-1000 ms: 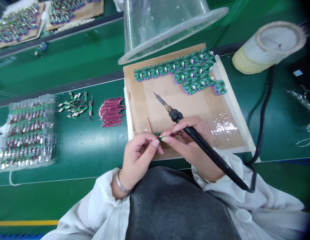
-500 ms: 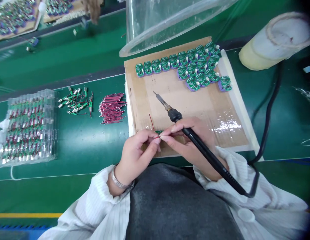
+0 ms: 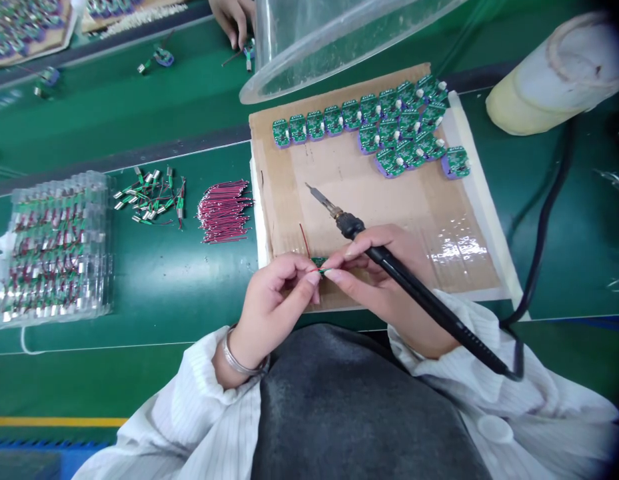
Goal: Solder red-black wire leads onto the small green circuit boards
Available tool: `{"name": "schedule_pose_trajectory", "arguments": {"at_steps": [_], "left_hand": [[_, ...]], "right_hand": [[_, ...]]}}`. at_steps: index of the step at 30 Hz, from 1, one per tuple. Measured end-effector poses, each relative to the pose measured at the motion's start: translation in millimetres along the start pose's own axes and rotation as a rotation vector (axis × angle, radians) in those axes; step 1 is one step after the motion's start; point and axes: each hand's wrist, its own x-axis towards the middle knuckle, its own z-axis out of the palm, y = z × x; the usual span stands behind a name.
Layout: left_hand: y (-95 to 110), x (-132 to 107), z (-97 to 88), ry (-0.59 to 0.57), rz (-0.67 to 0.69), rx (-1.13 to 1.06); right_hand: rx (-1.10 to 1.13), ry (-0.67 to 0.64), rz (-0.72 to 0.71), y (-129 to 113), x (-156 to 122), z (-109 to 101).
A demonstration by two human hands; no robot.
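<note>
My left hand (image 3: 274,293) is closed in a pinch on a thin red wire (image 3: 316,270) at the near edge of a cardboard sheet (image 3: 329,193). My right hand (image 3: 389,280) meets it fingertip to fingertip, with a sliver of green at the pinch. The same hand also grips a black soldering iron (image 3: 424,293), its tip pointing up and left above the cardboard. Just behind the fingers lies a green circuit board (image 3: 318,261), mostly hidden. Another red wire (image 3: 304,239) sticks up beside it.
Several green boards (image 3: 350,115) stand in rows on the cardboard. To the left are a bundle of red wires (image 3: 224,212), small motors with leads (image 3: 152,197) and clear trays (image 3: 59,247). A clear hood (image 3: 339,47), a whitish cylinder (image 3: 539,80) and a co-worker's hand (image 3: 234,20) are beyond.
A bit of green now shows between my fingertips. The co-worker's hand has moved right, near the hood, beside a small part. My hands stay almost in place.
</note>
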Motion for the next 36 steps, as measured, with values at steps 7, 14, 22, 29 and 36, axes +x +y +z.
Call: {"name": "schedule_pose_trajectory", "arguments": {"at_steps": [7,14,22,29,36], "left_hand": [[-0.2,1.2,-0.7,-0.020,-0.109,-0.204],[0.8,3.1,0.8,-0.101,-0.269,-0.402],[-0.3,1.2,2.3,-0.035,-0.174,-0.149],[-0.8,-2.4,2.3,0.049,0.014,0.146],[0.8,-1.1,0.9,0.065,0.072,0.240]], "right_hand": [[0.071,-0.015,-0.019,-3.0,0.7,-2.9],[-0.064,-0.028,-0.139,4.3,0.6,-3.8],[-0.110,0.026,-0.136,3.2,-0.1,-1.7],[-0.121,-0.012,-0.138,3.0,0.5,-3.4],[-0.035,-0.056,-0.148,-0.1,0.6,-3.4]]}}
